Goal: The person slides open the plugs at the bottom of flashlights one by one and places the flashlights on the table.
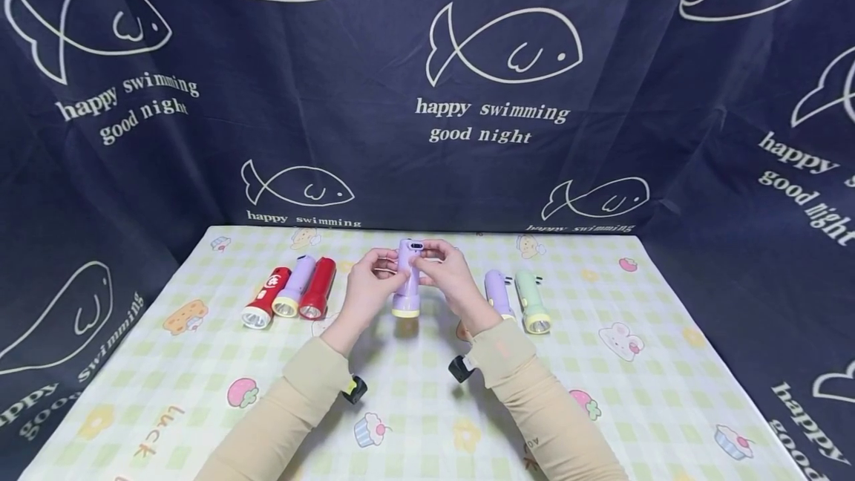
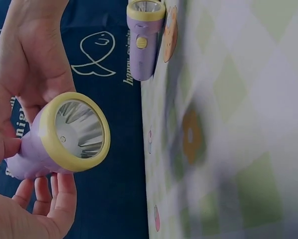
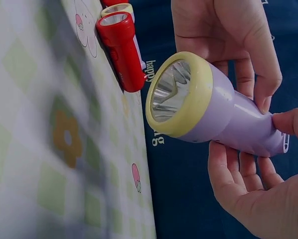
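Observation:
A lilac flashlight [image 1: 406,289] with a pale yellow rim is held up above the middle of the table, its lens end down toward the tablecloth. My left hand [image 1: 374,279] pinches its body from the left, thumb on the near side. From the other side my right hand [image 1: 453,273] grips it near the tail, also with the thumb in front. A small dark recess shows at the tail end. In the left wrist view the flashlight's reflector [image 2: 81,129] faces the camera. The right wrist view shows the smooth lilac barrel [image 3: 246,122] between the fingers of both hands.
Left of the hands lie a red flashlight with white print [image 1: 267,297], a lilac one [image 1: 295,288] and a plain red one [image 1: 318,289]. To the right lie another lilac flashlight [image 1: 497,292] and a green one [image 1: 534,304], with dark prongs sticking out. A dark curtain [image 1: 374,95] hangs behind.

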A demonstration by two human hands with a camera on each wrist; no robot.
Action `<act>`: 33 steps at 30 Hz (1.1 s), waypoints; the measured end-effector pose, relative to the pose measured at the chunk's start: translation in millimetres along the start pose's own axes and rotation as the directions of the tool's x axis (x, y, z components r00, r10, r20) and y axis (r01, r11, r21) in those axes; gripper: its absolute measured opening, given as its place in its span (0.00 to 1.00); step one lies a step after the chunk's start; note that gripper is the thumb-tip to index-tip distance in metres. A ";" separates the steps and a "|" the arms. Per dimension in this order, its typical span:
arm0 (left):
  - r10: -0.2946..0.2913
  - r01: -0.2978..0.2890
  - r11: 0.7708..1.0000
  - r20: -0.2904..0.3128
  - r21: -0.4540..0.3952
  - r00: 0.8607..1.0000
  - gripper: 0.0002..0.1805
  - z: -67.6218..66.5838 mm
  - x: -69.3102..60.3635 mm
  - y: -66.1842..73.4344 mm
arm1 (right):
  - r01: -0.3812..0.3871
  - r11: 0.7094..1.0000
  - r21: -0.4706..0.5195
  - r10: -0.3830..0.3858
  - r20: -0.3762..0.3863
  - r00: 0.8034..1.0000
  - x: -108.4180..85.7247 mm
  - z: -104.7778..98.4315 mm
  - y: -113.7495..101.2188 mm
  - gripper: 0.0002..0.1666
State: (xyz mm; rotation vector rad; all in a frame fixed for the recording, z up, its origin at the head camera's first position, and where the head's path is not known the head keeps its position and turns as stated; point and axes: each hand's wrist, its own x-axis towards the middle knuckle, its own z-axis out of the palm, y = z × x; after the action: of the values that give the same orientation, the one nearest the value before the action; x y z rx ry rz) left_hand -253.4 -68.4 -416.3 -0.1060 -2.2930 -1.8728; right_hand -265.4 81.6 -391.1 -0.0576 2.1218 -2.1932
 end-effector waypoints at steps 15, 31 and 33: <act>0.017 -0.016 1.000 0.026 -0.013 1.000 0.18 -0.2 -6.5 9.9 | 0.027 0.999 -0.020 -0.027 -0.023 0.999 -1.1 -0.5 0.0 0.22; -0.090 0.157 0.962 0.283 -0.225 0.955 0.20 -8.0 7.4 -8.3 | -0.016 1.000 0.016 0.015 0.037 0.999 1.4 -11.5 1.3 0.22; -0.109 0.186 0.953 0.305 -0.238 0.946 0.21 -8.1 8.8 -9.8 | -0.019 1.000 0.021 0.018 0.046 0.999 1.8 -12.5 1.9 0.23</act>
State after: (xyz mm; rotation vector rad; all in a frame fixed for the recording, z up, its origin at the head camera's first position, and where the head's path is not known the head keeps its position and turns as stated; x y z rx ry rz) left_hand -262.9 -78.8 -422.5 -0.2658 -2.2666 -2.3785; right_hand -268.2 93.7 -393.5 -0.0845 2.0658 -2.1828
